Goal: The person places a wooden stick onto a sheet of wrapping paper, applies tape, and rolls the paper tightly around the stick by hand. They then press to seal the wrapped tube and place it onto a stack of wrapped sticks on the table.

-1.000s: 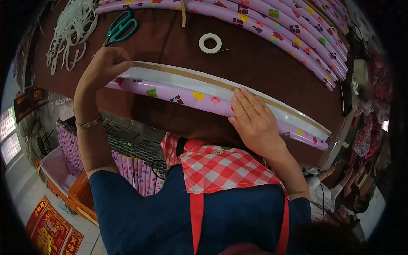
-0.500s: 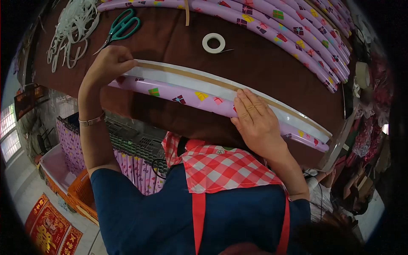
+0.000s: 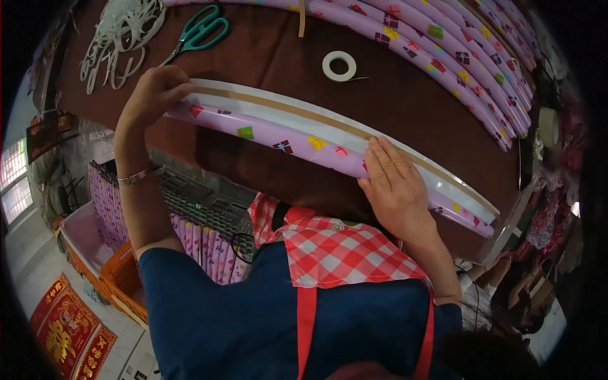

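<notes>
A roll of lilac gift-patterned wrapping paper (image 3: 294,146) lies across the table, its white inner flap (image 3: 272,113) turned up along the far side. Along that flap runs a brown tape strip (image 3: 304,114). At the roll's left end my left hand (image 3: 158,95) is closed, thumb pressed against the fingers where the strip meets them; the exact pinch is partly hidden. My right hand (image 3: 399,183) lies flat over the roll right of its middle, fingers stretched out, tips resting on the flap beside the strip.
Beyond the roll lie teal-handled scissors (image 3: 206,30), a white tape roll (image 3: 339,66) and tangled pale strips (image 3: 120,31). Several finished lilac rolls (image 3: 443,60) are stacked at the back right. Below left stands an orange crate (image 3: 120,278) near more lilac rolls (image 3: 202,247).
My left hand has shifted left along the roll, showing more of its left end. My right hand stays in place on the paper. The whole view has swung slightly.
</notes>
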The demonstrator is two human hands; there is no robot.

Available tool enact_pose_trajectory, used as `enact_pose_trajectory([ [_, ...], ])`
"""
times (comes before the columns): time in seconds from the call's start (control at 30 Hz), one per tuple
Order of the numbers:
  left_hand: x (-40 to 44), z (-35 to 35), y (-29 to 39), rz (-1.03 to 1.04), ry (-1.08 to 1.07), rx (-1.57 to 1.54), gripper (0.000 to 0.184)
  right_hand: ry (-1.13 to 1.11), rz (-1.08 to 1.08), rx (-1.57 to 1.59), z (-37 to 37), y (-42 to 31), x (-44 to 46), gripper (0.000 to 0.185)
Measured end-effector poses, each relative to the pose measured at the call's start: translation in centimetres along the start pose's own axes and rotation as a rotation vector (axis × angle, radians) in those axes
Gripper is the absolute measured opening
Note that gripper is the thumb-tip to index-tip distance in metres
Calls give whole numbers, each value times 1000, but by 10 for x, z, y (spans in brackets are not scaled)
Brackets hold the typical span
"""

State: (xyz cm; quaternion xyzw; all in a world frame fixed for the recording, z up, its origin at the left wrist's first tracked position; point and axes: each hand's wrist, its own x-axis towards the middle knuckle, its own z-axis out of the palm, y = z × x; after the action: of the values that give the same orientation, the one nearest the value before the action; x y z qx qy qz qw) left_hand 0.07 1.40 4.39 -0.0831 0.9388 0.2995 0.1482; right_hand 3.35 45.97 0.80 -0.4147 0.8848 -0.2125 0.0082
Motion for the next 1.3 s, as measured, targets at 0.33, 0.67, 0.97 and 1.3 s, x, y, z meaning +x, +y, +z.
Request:
enact_pose_trajectory([
  [0.33,-2,-6,-18,-100,77,-131,22,4,-20,-16,1,1,0,44],
  [0.67,-5,-11,-33,-31,110,-139,18,-18,-12,-19,0,1,1,44],
  [0.97,-4,-9,-42,-55,138,-230,17,-16,-18,-16,-1,2,1,47],
  [1.3,-4,-6,-44,-26,153,-257,14,-30,-5,-11,-2,1,1,46],
])
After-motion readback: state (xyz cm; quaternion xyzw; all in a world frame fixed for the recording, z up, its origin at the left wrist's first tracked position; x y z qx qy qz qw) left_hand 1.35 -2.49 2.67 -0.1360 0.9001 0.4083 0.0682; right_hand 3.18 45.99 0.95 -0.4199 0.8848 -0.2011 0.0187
